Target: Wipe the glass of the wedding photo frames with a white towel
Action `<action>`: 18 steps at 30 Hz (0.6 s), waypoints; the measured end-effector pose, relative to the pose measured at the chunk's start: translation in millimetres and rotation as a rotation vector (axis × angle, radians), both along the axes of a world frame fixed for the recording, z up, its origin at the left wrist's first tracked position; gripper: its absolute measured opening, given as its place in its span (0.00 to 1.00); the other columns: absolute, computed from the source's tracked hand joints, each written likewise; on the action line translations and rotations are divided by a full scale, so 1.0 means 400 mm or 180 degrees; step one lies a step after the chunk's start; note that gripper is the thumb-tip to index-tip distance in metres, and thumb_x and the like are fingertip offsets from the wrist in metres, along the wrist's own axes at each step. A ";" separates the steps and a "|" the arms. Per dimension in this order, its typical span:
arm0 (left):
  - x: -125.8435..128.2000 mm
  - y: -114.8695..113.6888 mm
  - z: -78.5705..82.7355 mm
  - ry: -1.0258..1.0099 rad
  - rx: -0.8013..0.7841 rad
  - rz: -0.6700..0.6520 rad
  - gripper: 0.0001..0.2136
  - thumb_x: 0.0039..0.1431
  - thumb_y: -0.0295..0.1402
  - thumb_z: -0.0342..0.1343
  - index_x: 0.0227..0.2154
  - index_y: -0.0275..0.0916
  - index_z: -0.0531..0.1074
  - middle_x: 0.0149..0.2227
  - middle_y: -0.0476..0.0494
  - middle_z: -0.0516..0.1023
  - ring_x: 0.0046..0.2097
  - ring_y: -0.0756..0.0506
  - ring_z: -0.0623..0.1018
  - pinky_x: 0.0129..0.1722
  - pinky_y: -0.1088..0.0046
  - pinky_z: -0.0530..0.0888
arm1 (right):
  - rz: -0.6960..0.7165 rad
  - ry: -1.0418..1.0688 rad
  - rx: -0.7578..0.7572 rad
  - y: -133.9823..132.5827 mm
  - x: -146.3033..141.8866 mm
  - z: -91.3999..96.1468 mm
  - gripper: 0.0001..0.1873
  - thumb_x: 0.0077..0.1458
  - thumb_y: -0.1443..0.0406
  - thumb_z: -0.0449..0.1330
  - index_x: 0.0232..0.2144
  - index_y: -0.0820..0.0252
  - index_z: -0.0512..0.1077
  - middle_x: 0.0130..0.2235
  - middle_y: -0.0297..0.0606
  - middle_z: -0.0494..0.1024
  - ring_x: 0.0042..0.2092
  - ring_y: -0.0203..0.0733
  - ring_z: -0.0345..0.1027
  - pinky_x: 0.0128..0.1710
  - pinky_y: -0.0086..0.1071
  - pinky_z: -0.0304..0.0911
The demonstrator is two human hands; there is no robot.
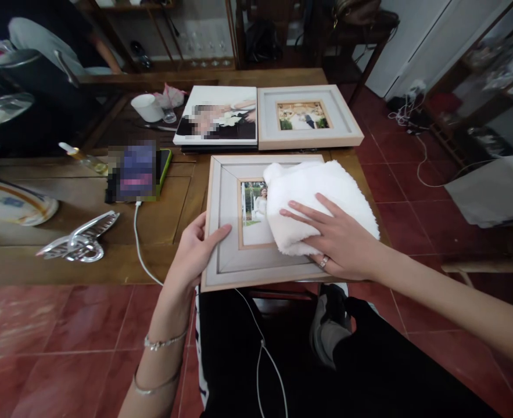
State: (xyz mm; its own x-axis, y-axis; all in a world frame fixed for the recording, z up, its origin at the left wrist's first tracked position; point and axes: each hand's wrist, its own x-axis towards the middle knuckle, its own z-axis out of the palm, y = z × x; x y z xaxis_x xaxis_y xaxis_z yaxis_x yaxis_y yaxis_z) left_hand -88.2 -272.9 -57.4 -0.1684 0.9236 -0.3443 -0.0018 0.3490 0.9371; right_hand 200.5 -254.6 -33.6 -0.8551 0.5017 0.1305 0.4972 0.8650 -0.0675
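A rectangular pale-wood picture frame with a recessed grey inner border (260,266) lay face up at the near edge of the wooden surface (169,223), directly before the seated person. The left hand (195,247) gripped its left side: thumb on the front face, fingers around the outer edge, their tips concealed. The right hand (343,238) lay palm down with fingers spread on a thick white cloth of fluffy, deep pile (297,183). A ring was visible on one digit.

The cloth covered most of the frame's right portion and part of the small inset photograph (250,217); from my position, the remainder of that print could not be read.

Behind it stood two flat items, side by side: a white-edged, slab-shaped photo panel (239,136), partly pixelated, and a second pale-wood frame with a grey border (268,125). To the left were a glossy silver openwork hair clip (79,241) and a phone with a yellow-green edge (165,162), its screen pixelated. A white oval dish with coloured bands (16,200) was cut off at the margin.
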 end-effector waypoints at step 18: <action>-0.145 -0.055 0.221 0.0807 0.0477 0.2037 0.11 0.50 0.40 0.70 0.38 0.49 0.81 0.51 0.58 0.84 0.62 0.33 0.77 0.66 0.48 0.74 | -0.1216 0.1357 -0.1972 0.001 0.080 0.158 0.18 0.69 0.52 0.55 0.47 0.49 0.83 0.59 0.41 0.79 0.64 0.55 0.70 0.65 0.53 0.66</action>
State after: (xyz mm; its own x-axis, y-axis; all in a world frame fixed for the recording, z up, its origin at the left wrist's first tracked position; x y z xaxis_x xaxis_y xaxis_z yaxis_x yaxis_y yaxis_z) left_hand -146.2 -295.0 31.0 -0.7527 0.6508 -0.0993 0.0613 0.2194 0.9737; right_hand 232.5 -254.1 29.6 -0.5519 0.8338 0.0095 0.5726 0.3872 -0.7226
